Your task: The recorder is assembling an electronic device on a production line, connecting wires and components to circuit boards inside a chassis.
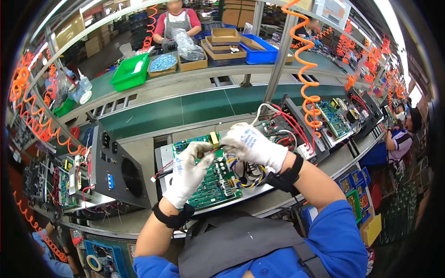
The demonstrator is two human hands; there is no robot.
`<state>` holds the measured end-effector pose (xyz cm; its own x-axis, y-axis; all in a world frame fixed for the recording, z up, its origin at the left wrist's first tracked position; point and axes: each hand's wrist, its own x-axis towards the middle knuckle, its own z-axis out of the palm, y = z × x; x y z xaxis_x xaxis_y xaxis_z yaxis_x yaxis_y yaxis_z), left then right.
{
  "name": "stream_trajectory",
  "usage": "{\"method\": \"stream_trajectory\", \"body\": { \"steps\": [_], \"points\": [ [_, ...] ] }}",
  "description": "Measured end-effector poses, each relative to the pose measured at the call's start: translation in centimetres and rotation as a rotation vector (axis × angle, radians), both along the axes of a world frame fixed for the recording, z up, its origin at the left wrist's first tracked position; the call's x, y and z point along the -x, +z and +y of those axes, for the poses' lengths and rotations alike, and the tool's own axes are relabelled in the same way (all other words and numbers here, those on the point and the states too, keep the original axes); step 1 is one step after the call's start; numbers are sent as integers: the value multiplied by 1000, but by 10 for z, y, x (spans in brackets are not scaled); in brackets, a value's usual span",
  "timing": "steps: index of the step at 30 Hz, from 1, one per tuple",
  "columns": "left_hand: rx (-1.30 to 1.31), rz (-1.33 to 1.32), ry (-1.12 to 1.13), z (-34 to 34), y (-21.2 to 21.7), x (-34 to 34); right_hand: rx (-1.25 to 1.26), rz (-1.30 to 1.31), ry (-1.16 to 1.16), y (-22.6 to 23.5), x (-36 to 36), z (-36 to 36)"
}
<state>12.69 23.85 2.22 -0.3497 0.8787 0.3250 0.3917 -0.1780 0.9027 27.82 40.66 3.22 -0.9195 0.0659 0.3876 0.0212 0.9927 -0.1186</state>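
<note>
My left hand (191, 167) and my right hand (250, 143), both in white gloves, meet above a green circuit board (211, 187). Fingers of both hands are pinched together around a thin dark reddish wire (216, 149), partly hidden by the gloves. Beside the fingertips stands a yellow transformer (213, 139) on the board. A red and black cable with a white connector (153, 179) sticks out left of my left hand. Yellow, blue and white wires (252, 180) bunch at the board's right side, under my right hand.
A dark metal housing with a round fan (132, 178) stands at left. More open units (336, 120) line the conveyor at right. Orange coiled hoses (306, 69) hang overhead. A green bin (130, 73) and blue bin (259, 50) sit across, where a person (178, 23) works. Screw bins (354, 185) are at right.
</note>
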Motion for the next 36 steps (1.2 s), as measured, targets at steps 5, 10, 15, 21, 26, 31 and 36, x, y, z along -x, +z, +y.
{"method": "stream_trajectory", "body": {
  "steps": [5,10,15,21,26,31,36],
  "points": [
    [7,162,33,3,-5,-1,186,-212,-194,12,-22,14],
    [-167,368,35,14,15,2,779,-85,-24,40,1,-19],
    [-78,747,-54,43,-9,1,1174,146,-70,71,-7,-4],
    [50,977,-108,98,-48,-14,1399,452,39,45,17,4],
    [506,889,-333,119,-28,-6,1633,367,152,-9,27,29],
    [229,855,-288,125,-52,15,1305,-389,56,3,-18,3],
    [240,792,-352,129,-49,25,165,-629,-32,-10,-4,-21]
  ]
}}
